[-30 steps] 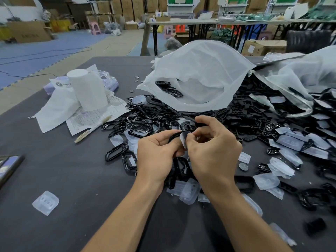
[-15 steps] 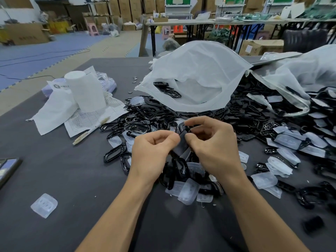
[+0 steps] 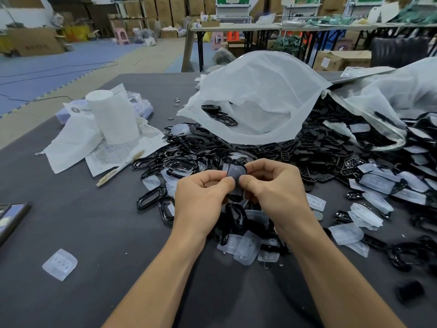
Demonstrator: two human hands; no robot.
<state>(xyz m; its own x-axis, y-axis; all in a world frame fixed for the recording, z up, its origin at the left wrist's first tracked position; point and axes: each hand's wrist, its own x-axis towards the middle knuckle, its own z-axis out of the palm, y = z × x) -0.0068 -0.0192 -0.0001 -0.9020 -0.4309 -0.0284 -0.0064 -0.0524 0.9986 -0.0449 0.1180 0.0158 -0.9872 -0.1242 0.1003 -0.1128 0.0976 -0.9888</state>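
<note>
We pinched the black frame [image 3: 236, 197] between our curled left hand [image 3: 201, 200] and right hand [image 3: 276, 189], apparently seating its translucent insert [image 3: 237, 174], which we judged next needed even thumb pressure.

The worktop [image 3: 71, 233] is seen in plain dark grey, the heaped frames [image 3: 189, 147] in glossy black. The pads [image 3: 59, 264] are rendered in milky translucent white with a row of pale ovals. The bag [image 3: 260, 91] is plain white, and the paper sheet [image 3: 113, 150] is printed with a fine grid.
</note>
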